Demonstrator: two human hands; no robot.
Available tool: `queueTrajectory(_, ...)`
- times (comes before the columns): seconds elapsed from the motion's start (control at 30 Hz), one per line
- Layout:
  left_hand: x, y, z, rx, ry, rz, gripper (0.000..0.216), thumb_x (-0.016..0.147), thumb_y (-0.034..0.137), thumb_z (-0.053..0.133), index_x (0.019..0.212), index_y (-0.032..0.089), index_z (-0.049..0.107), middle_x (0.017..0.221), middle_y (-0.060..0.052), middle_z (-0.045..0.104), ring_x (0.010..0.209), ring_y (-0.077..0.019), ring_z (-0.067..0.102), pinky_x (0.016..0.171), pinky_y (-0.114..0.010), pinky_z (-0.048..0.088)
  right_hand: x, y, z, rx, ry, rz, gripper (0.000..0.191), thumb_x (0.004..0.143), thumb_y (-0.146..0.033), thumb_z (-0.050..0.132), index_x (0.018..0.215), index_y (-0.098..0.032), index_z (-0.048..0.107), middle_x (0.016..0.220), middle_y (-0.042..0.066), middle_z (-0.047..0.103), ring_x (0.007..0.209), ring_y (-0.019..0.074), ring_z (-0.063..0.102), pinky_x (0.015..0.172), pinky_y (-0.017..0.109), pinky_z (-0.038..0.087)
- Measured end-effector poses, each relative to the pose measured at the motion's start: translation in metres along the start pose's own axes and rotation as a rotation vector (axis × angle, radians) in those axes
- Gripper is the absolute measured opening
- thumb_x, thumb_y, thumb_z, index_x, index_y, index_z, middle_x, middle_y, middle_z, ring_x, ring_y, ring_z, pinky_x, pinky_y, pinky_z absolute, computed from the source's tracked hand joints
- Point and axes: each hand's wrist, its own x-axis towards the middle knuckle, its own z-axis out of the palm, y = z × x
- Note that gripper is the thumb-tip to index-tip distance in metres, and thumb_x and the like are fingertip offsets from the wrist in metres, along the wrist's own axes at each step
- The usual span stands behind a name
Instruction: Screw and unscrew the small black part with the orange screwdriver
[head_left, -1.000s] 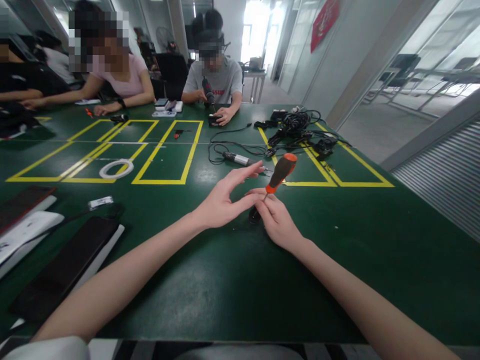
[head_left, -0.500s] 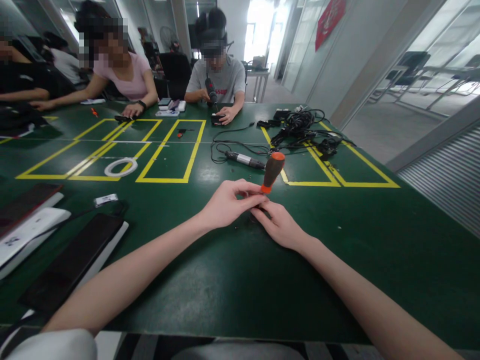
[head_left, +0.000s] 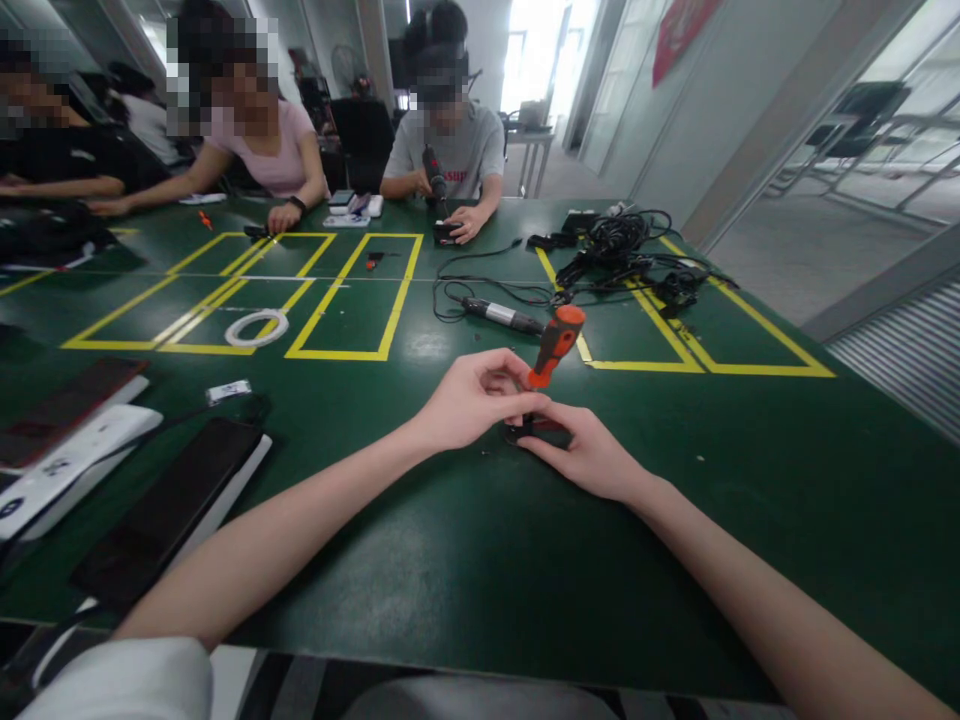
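Observation:
An orange-and-black screwdriver stands tilted on a small dark object lying on the green table. My left hand is pinched together at the screwdriver's lower shaft. My right hand rests on the table with its fingers closed on the small dark object, just below the tool's tip. The tip itself is hidden between my fingers.
A grey electric screwdriver and a tangle of black cables lie beyond my hands. A white tape ring sits in the yellow-marked boxes. Dark flat devices and white cases lie at left. Other people sit across the table.
My left hand went from open fingers to a pinch on the screwdriver's shaft. The tool stood up straighter, and my right hand settled lower onto the small dark object.

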Motion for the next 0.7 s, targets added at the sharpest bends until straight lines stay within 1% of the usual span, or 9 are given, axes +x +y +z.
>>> queueTrajectory(0.1,0.001,0.0,-0.004,-0.063,-0.049,-0.04,0.039,0.07,0.03,0.091,0.093,0.015,0.063,0.064,0.005,0.066,0.05,-0.0077,0.06,0.054,-0.02,0.05,0.0,-0.003,-0.002,-0.081,-0.018,-0.064,0.024,0.093,-0.026,0.065,0.116,-0.021,0.069,0.108,0.009,0.078,0.099,0.026,0.075,0.093,0.04,0.062)
queueTrajectory(0.17,0.002,0.002,-0.008,-0.063,-0.094,-0.043,0.035,0.072,0.03,0.089,0.093,0.013,0.067,0.065,0.003,0.068,0.052,-0.0079,0.062,0.056,-0.02,0.052,0.0,-0.005,-0.012,-0.133,-0.01,-0.12,0.027,0.09,-0.025,0.064,0.117,-0.02,0.068,0.109,0.01,0.076,0.098,0.0261,0.073,0.089,0.039,0.06)
queueTrajectory(0.23,0.003,0.004,-0.012,-0.05,-0.145,-0.051,0.031,0.076,0.032,0.088,0.091,0.011,0.071,0.067,0.0,0.07,0.056,-0.0088,0.065,0.059,-0.021,0.055,-0.001,-0.005,-0.026,-0.17,0.015,-0.129,0.024,0.088,-0.022,0.058,0.11,-0.02,0.069,0.105,0.01,0.074,0.091,0.0238,0.07,0.078,0.035,0.058)
queueTrajectory(0.27,0.003,0.006,-0.013,-0.044,-0.166,-0.061,0.03,0.077,0.033,0.087,0.09,0.01,0.073,0.069,-0.002,0.072,0.058,-0.0096,0.066,0.06,-0.022,0.056,-0.001,-0.005,-0.033,-0.199,0.008,-0.094,0.018,0.087,-0.02,0.057,0.1,-0.02,0.07,0.097,0.008,0.072,0.083,0.0213,0.067,0.072,0.032,0.055)
queueTrajectory(0.33,0.004,0.009,-0.016,-0.037,-0.192,-0.084,0.031,0.077,0.034,0.087,0.092,0.01,0.076,0.073,-0.004,0.074,0.061,-0.011,0.068,0.062,-0.024,0.058,-0.001,-0.002,-0.045,-0.254,-0.088,0.025,0.008,0.085,-0.02,0.061,0.085,-0.019,0.069,0.082,0.004,0.068,0.069,0.0169,0.061,0.063,0.029,0.049)
queueTrajectory(0.4,0.004,0.011,-0.018,-0.019,-0.193,-0.093,0.03,0.076,0.033,0.088,0.091,0.01,0.077,0.076,-0.005,0.075,0.062,-0.011,0.068,0.063,-0.024,0.059,-0.001,0.001,-0.05,-0.236,-0.221,0.131,0.007,0.084,-0.024,0.068,0.084,-0.018,0.072,0.076,0.002,0.065,0.063,0.0146,0.057,0.059,0.027,0.046)
queueTrajectory(0.5,0.004,0.013,-0.021,0.022,-0.152,-0.079,0.025,0.074,0.029,0.088,0.085,0.01,0.076,0.081,-0.006,0.076,0.061,-0.0093,0.066,0.063,-0.023,0.058,-0.002,0.004,-0.05,-0.168,-0.329,0.181,0.014,0.087,-0.03,0.072,0.087,-0.017,0.076,0.079,0.003,0.066,0.064,0.0139,0.057,0.06,0.027,0.046)
queueTrajectory(0.6,0.005,0.013,-0.022,0.051,-0.117,-0.058,0.024,0.072,0.026,0.089,0.081,0.01,0.073,0.082,-0.006,0.076,0.061,-0.0085,0.064,0.062,-0.023,0.057,-0.001,0.004,-0.045,-0.138,-0.35,0.138,0.017,0.092,-0.032,0.07,0.085,-0.018,0.078,0.082,0.004,0.067,0.067,0.0141,0.057,0.063,0.027,0.045)
queueTrajectory(0.7,0.005,0.012,-0.021,0.073,-0.101,-0.041,0.024,0.072,0.026,0.088,0.081,0.011,0.072,0.078,-0.004,0.074,0.061,-0.0081,0.063,0.061,-0.022,0.055,-0.001,0.002,-0.038,-0.116,-0.345,0.112,0.021,0.094,-0.034,0.07,0.084,-0.018,0.079,0.079,0.003,0.066,0.064,0.0135,0.056,0.061,0.026,0.043)
